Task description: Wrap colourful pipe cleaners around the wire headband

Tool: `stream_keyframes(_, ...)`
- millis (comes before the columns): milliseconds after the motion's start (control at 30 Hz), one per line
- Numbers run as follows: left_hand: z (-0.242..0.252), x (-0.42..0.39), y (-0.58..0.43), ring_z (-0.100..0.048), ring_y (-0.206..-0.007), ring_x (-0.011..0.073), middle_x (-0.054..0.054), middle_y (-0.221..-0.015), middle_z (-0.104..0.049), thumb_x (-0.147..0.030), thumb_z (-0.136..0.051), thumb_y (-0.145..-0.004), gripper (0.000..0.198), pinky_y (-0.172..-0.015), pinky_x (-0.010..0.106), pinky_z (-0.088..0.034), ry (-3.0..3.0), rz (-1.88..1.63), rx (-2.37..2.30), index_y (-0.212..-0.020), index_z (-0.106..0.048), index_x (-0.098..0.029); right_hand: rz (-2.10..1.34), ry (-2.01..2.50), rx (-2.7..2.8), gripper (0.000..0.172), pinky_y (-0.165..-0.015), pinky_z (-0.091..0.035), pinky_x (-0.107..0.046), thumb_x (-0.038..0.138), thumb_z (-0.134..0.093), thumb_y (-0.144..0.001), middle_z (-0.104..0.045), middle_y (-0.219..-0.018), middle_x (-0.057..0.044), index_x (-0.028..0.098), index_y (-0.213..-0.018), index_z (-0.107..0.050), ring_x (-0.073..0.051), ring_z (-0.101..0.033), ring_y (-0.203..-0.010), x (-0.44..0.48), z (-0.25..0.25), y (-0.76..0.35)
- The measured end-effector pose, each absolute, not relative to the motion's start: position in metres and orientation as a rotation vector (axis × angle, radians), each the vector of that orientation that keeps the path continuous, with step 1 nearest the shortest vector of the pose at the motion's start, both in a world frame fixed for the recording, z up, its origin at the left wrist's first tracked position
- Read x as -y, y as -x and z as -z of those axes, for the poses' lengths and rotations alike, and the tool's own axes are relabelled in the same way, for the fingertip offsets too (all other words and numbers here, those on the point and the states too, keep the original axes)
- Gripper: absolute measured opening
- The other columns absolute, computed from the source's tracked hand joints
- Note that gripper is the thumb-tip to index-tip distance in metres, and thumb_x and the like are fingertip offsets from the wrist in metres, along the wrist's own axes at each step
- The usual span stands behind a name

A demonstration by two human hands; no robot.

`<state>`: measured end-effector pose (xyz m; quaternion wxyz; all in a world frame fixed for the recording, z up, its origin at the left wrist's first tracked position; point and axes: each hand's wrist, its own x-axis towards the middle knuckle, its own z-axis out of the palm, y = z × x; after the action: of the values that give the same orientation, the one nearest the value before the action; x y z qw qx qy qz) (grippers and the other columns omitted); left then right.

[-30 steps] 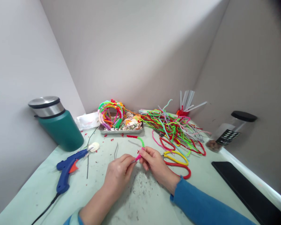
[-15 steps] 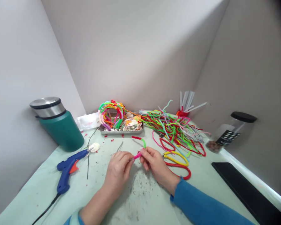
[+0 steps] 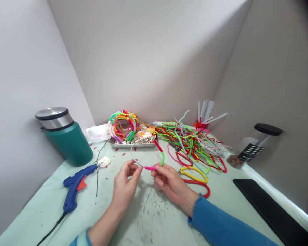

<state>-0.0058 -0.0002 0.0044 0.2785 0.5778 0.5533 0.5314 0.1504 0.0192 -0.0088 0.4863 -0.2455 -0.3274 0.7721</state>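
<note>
Between my hands is a thin pale hoop (image 3: 162, 157), partly wrapped in red, green and pink pipe cleaner; its left part is bare. My right hand (image 3: 169, 179) pinches the hoop at the pink wrapping between thumb and fingers. My left hand (image 3: 125, 182) has its thumb and fingertips at the bare lower left of the hoop, seeming to hold it lightly. Right beside my right hand lie scissors with yellow handles (image 3: 195, 173) and red-handled scissors (image 3: 204, 191). Beyond the hoop stands a metal tray (image 3: 133, 146) with shells and several wrapped rings (image 3: 118, 118).
A blue glue gun (image 3: 73, 191) with its cord lies at left, its nozzle by a white disc (image 3: 104, 161). Behind it stands a green bottle (image 3: 69, 143). Tangled pipe cleaners (image 3: 187, 136), glue sticks (image 3: 206, 111), a lidded jar (image 3: 254, 147) and a black slab (image 3: 267, 205) are at right.
The hoop has turned up into fuller view, its bare ring now showing and its red end higher. My left fingers have loosened and drawn slightly left; my right hand still pinches the pink part.
</note>
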Motion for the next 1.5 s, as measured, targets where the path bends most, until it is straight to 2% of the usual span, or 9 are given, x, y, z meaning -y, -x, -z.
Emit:
stream_keyframes(133,-0.011,0.003,0.002,-0.052,-0.061,0.0121,-0.002,-0.060,-0.055,-0.036,-0.054,-0.079,0.026,-0.063,0.024,-0.043,-1.426,-1.286,-1.248,-0.092,-0.062,-0.015,-1.964,0.587,0.764,0.014,-0.040,-0.028,-0.019,0.029,-0.064,-0.074,-0.063,-0.068,0.001,0.016,-0.076,-0.057,-0.004,-0.041,-0.039,-0.017,0.008,-0.149)
stream_keyframes(233,-0.013,0.005,0.002,-0.055,-0.066,0.0133,0.000,-0.063,-0.059,-0.032,-0.057,-0.077,0.019,-0.068,0.024,-0.042,-1.443,-1.308,-1.209,-0.074,-0.065,-0.016,-2.038,0.572,0.724,0.013,-0.040,-0.028,-0.019,0.027,-0.065,-0.073,-0.063,-0.066,0.001,0.016,-0.073,-0.059,-0.003,-0.037,-0.038,-0.018,0.008,-0.150)
stream_keyframes(333,-0.013,0.004,0.002,-0.057,-0.076,0.0158,0.002,-0.066,-0.062,-0.032,-0.058,-0.075,0.025,-0.069,0.023,-0.041,-1.463,-1.323,-1.234,-0.056,-0.060,-0.016,-2.085,0.532,0.691,0.011,-0.040,-0.027,-0.018,0.024,-0.064,-0.074,-0.063,-0.067,0.001,0.015,-0.072,-0.060,-0.002,-0.035,-0.039,-0.018,0.009,-0.151)
stream_keyframes(467,-0.010,0.003,0.003,-0.052,-0.060,0.0124,-0.002,-0.054,-0.055,-0.037,-0.060,-0.073,0.023,-0.059,0.021,-0.038,-1.383,-1.306,-1.345,-0.065,-0.064,-0.016,-2.075,0.521,0.719,0.010,-0.041,-0.029,-0.018,0.024,-0.064,-0.074,-0.064,-0.068,0.000,0.014,-0.075,-0.060,-0.003,-0.038,-0.040,-0.019,0.011,-0.150)
stream_keyframes(700,-0.006,0.001,0.002,-0.041,-0.048,0.0099,-0.003,-0.049,-0.050,-0.049,-0.057,-0.071,0.036,-0.048,0.020,-0.031,-1.264,-1.234,-1.457,-0.067,-0.066,-0.013,-1.831,0.625,0.902,0.017,-0.041,-0.031,-0.018,0.031,-0.063,-0.075,-0.066,-0.071,-0.001,0.017,-0.079,-0.054,-0.006,-0.046,-0.042,-0.017,0.012,-0.145)
stream_keyframes(967,-0.002,-0.004,0.005,-0.037,-0.042,0.0085,-0.003,-0.044,-0.047,-0.049,-0.058,-0.069,0.038,-0.043,0.020,-0.028,-1.233,-1.158,-1.484,-0.072,-0.068,-0.013,-1.580,0.777,1.102,0.020,-0.039,-0.033,-0.018,0.035,-0.060,-0.076,-0.066,-0.071,-0.002,0.018,-0.082,-0.052,-0.007,-0.050,-0.041,-0.018,0.014,-0.143)
stream_keyframes(1133,-0.003,-0.005,0.004,-0.044,-0.048,0.0094,-0.001,-0.054,-0.056,-0.043,-0.061,-0.068,0.034,-0.048,0.019,-0.035,-1.237,-1.232,-1.424,-0.081,-0.068,-0.013,-1.672,0.734,1.010,0.020,-0.040,-0.033,-0.018,0.035,-0.061,-0.075,-0.067,-0.071,-0.002,0.017,-0.080,-0.054,-0.006,-0.048,-0.041,-0.020,0.015,-0.145)
stream_keyframes(1300,-0.005,-0.004,0.003,-0.045,-0.048,0.0090,-0.003,-0.051,-0.054,-0.039,-0.063,-0.067,0.026,-0.046,0.018,-0.034,-1.260,-1.237,-1.424,-0.072,-0.065,-0.014,-1.750,0.687,0.948,0.017,-0.040,-0.032,-0.017,0.031,-0.061,-0.076,-0.067,-0.070,-0.003,0.016,-0.081,-0.053,-0.006,-0.047,-0.042,-0.021,0.014,-0.146)
stream_keyframes(1500,-0.009,-0.004,0.003,-0.039,-0.040,0.0075,-0.005,-0.042,-0.047,-0.043,-0.062,-0.065,0.030,-0.040,0.018,-0.027,-1.224,-1.175,-1.487,-0.064,-0.064,-0.014,-1.693,0.740,1.011,0.019,-0.040,-0.033,-0.018,0.034,-0.061,-0.076,-0.067,-0.071,-0.002,0.017,-0.081,-0.052,-0.006,-0.049,-0.042,-0.020,0.013,-0.146)
